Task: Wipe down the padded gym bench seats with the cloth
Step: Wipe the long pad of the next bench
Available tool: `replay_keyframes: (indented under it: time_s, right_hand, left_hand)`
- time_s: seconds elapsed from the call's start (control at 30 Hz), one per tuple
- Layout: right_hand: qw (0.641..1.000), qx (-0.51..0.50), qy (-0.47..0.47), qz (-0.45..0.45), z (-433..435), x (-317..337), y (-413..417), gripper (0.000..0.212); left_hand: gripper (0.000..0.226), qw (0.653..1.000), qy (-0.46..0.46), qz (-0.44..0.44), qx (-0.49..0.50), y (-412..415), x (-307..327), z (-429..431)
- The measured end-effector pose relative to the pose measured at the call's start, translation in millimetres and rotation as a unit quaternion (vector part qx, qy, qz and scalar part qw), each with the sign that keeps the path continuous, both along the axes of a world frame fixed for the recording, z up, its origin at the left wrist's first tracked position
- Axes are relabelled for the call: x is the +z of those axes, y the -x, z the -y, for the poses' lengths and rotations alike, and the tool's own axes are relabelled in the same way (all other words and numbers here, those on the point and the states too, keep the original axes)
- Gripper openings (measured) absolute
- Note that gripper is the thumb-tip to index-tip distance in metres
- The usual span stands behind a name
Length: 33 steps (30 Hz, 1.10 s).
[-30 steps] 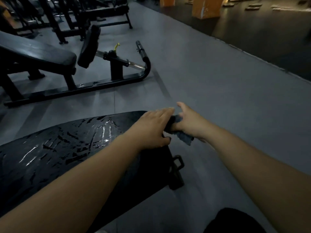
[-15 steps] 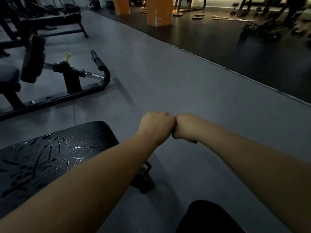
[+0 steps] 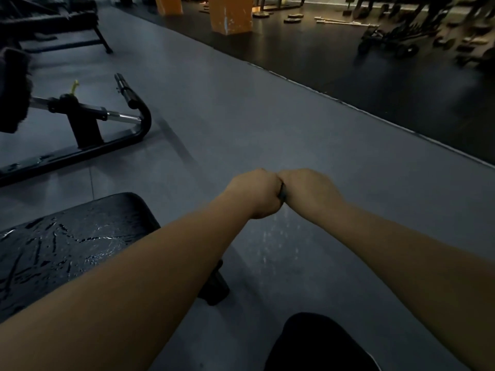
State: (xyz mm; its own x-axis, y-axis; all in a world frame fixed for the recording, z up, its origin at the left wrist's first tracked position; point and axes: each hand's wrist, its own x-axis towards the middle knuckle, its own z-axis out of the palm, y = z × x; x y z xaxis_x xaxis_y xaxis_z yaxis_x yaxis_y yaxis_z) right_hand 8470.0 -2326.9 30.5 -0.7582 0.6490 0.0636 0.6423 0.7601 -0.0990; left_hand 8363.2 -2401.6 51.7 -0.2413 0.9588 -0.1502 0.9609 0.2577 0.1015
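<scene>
Head view shows my left hand [image 3: 254, 194] and right hand [image 3: 308, 191] fisted together around the cloth [image 3: 282, 193], only a sliver showing, over the floor [image 3: 267, 129] beside the wet bench [image 3: 80, 236]; I judge wrung-out drips could leave that floor slippery.

The left hand [image 3: 255, 194] and right hand [image 3: 308, 191] are fists pressed knuckle to knuckle above the grey floor [image 3: 241, 116], each curled around the cloth [image 3: 282, 193], of which only a dark sliver shows between them. Pale specks [image 3: 270, 236] show just below the fists. At near left the padded bench seat [image 3: 67, 250] glistens with wet streaks. A black machine frame [image 3: 88, 129] stands at far left, and an orange pillar [image 3: 230, 14] stands beyond it.
</scene>
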Motion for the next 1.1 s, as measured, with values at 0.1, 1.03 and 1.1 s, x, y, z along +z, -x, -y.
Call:
replay_keyframes:
  time_s: [0.1,1.03,1.1]
  right_hand:
    - [0.993,-0.011,0.115,-0.029,-5.1,4.7,2.1,0.023]
    - [0.754,-0.026,0.64,-0.147,11.6,10.8,1.4,0.03]
    - [0.805,-0.027,0.579,-0.126,15.3,15.1,9.4,0.03]
  left_hand:
    - [0.024,0.998,0.018,0.059,-0.004,5.2,7.0,-0.2]
    - [0.082,0.984,-0.053,-0.085,-0.15,12.4,-2.7,28.9]
    - [0.057,0.986,-0.094,-0.101,-0.091,6.9,-8.8,27.6]
